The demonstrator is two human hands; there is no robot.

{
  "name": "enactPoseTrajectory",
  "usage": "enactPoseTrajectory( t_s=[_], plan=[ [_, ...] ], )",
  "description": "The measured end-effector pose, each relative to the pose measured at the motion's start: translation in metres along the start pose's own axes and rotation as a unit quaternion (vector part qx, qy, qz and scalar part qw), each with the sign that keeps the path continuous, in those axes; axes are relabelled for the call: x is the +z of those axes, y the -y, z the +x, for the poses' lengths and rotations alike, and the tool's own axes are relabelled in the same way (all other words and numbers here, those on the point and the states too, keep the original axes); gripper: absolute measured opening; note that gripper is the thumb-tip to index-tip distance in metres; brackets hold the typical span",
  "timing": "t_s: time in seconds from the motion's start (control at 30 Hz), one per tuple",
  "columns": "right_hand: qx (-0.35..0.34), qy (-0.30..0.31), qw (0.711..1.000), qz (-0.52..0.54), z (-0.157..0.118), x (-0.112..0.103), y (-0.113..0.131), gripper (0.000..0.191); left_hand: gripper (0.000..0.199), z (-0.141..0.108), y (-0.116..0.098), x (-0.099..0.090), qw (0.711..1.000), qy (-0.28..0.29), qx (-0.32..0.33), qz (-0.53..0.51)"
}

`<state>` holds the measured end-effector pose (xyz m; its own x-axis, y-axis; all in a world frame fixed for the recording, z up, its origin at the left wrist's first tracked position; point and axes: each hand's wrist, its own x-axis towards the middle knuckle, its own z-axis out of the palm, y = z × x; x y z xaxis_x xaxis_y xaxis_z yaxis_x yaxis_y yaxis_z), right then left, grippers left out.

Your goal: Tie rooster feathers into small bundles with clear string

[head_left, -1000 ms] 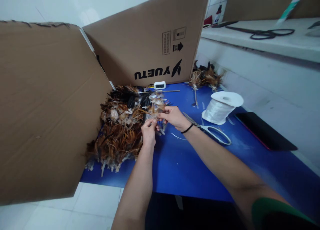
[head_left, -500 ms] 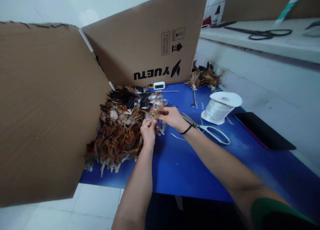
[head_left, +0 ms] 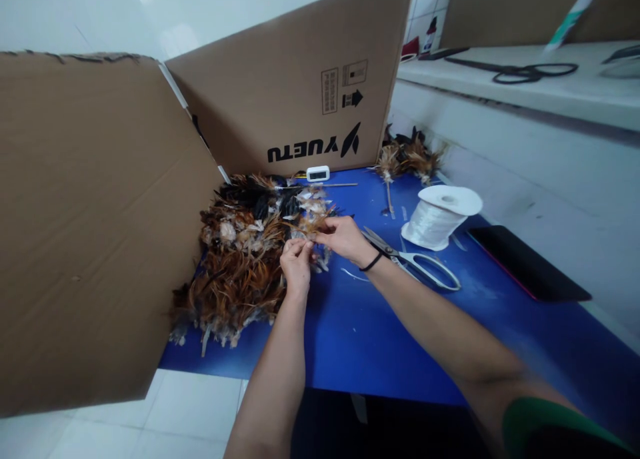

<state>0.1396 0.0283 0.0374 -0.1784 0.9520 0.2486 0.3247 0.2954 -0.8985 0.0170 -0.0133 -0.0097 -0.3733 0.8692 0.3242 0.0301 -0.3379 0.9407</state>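
Right hand (head_left: 347, 238) has dipped slightly towards the left hand (head_left: 296, 267) since the earlier frame. Leftmost, brown, black and white feathers (head_left: 240, 276) lie in a ragged heap on the blue surface (head_left: 365, 339); at its right edge the left fingers are pinched together on something too small to tell, and the right fingers narrowly pinch a wispy tan tuft (head_left: 315, 224).

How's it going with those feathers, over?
Right hand pinching a small feather tuft; left hand close by, fingertips together, anything held too small to see. Feather pile on the blue table. Scissors beside right wrist, not blocking the hands.
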Motion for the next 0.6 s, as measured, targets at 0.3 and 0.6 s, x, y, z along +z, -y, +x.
enactPoseTrajectory(
  t_s=[0.3, 0.6],
  plan=[
    [0.003, -0.004, 1.0, 0.008, -0.002, 0.003, 0.002, 0.032, 0.024, 0.001, 0.006, -0.001, 1.0, -0.01, -0.009, -0.004],
    [0.019, 0.067, 0.997, -0.043, 0.002, -0.014, 0.003, 0.015, 0.028, 0.004, -0.008, -0.002, 0.996, -0.052, -0.021, -0.075]
  ],
)
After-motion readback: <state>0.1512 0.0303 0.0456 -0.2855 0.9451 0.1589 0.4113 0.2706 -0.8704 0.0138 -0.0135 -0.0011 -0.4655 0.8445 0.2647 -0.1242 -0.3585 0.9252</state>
